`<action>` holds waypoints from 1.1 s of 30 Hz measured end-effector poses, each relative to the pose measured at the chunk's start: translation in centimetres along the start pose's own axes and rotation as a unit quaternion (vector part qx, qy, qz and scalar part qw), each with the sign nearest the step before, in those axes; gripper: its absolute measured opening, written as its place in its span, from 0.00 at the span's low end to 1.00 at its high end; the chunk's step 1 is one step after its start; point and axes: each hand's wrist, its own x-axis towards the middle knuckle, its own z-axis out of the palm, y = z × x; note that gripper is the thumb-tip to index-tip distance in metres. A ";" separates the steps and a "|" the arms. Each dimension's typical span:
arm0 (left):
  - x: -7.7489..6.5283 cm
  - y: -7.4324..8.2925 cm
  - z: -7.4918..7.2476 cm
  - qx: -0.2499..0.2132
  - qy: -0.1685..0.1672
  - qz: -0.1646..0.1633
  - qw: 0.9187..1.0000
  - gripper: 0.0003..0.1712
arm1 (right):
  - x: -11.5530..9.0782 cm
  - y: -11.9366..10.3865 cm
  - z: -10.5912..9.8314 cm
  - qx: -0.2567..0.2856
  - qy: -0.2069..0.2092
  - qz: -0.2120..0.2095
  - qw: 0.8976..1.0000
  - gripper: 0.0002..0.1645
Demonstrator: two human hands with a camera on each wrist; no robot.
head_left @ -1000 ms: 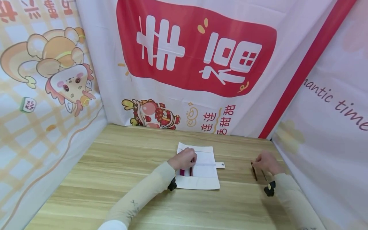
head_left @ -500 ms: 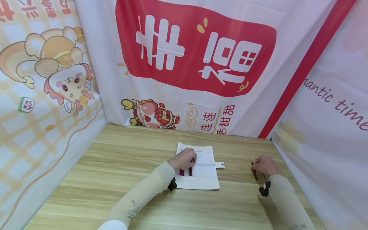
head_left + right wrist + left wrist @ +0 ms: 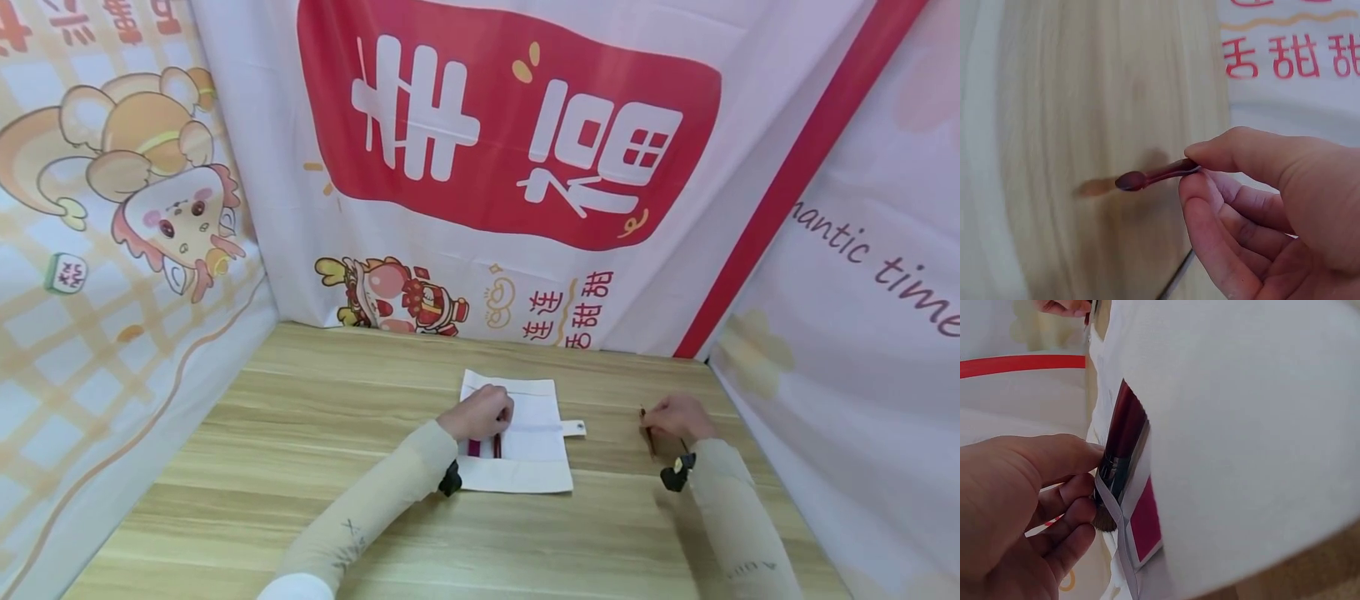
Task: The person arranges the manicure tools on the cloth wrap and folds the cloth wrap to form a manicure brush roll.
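Matt white cloth-look fold-out case (image 3: 519,477) on a smooth, light wood-grain tabletop (image 3: 225,467)

In the case, the thick dark red brush handle (image 3: 1124,425) is properly glossy, its dark ferrule (image 3: 1115,467) looks like shiny metal, and the brown bristles (image 3: 1105,522) look fuzzy and matt. The grey strap (image 3: 1124,542) there seems like smooth ribbon. Right of the case, the slim dark red applicator (image 3: 1163,174) has a sheen. Behind it all, the white-and-red printed backdrop (image 3: 637,287) is lightly creased cloth.

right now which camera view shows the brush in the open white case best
Left wrist view: the brush shows up close, with its bristles, dark ferrule and part of the red handle. The head view gives only a thin red strip of it; the right wrist view, none.
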 end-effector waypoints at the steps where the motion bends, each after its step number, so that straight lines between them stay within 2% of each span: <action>1: 0.0 0.0 0.0 -0.001 -0.002 -0.002 1.000 0.11 | 0.1 -0.4 0.1 -0.004 -0.001 -0.005 1.000 0.14; 2: 0.1 0.0 0.0 -0.002 -0.003 -0.004 1.000 0.11 | 0.2 -0.9 0.1 -0.011 -0.003 -0.010 1.000 0.15; 3: -0.1 0.8 -0.7 -0.004 -0.013 -0.016 1.000 0.10 | 0.3 -1.4 0.2 -0.015 -0.003 -0.011 1.000 0.16; 7: -0.2 0.9 -0.8 -0.009 -0.019 -0.019 1.000 0.09 | 1.0 -3.6 1.0 -0.014 -0.012 -0.018 1.000 0.16; 15: -0.4 0.8 -0.9 -0.011 -0.021 -0.016 1.000 0.09 | 2.0 -8.5 3.6 0.040 -0.007 -0.052 0.998 0.14; 16: -0.2 0.2 -0.4 -0.005 -0.016 -0.008 1.000 0.09 | 2.0 -9.3 4.0 0.050 -0.004 -0.050 0.997 0.14; 21: -0.1 0.0 -0.3 -0.002 -0.015 -0.004 1.000 0.09 | 2.4 -12.7 5.8 0.100 -0.006 -0.061 0.993 0.12; 22: 0.0 -0.4 0.1 0.005 -0.008 0.003 1.000 0.09 | 2.5 -13.4 6.1 0.112 -0.008 -0.060 0.992 0.12; 23: -0.2 0.0 -0.4 0.000 -0.014 -0.003 1.000 0.09 | 2.7 -14.0 6.5 0.118 -0.011 -0.063 0.991 0.11; 26: -0.3 0.1 -0.6 0.008 -0.012 -0.004 1.000 0.09 | 3.2 -15.6 7.5 0.134 -0.018 -0.065 0.989 0.10; 29: -0.4 0.6 -1.1 0.009 -0.016 -0.005 1.000 0.09 | 3.8 -16.7 8.5 0.169 -0.022 -0.069 0.983 0.09; 30: -0.3 0.0 -0.5 0.013 -0.009 0.007 1.000 0.10 | 3.9 -17.1 8.8 0.184 -0.022 -0.067 0.980 0.10; 33: -0.2 0.0 -0.4 0.017 -0.008 0.013 1.000 0.10 | 4.5 -17.7 9.9 0.238 -0.020 -0.061 0.969 0.10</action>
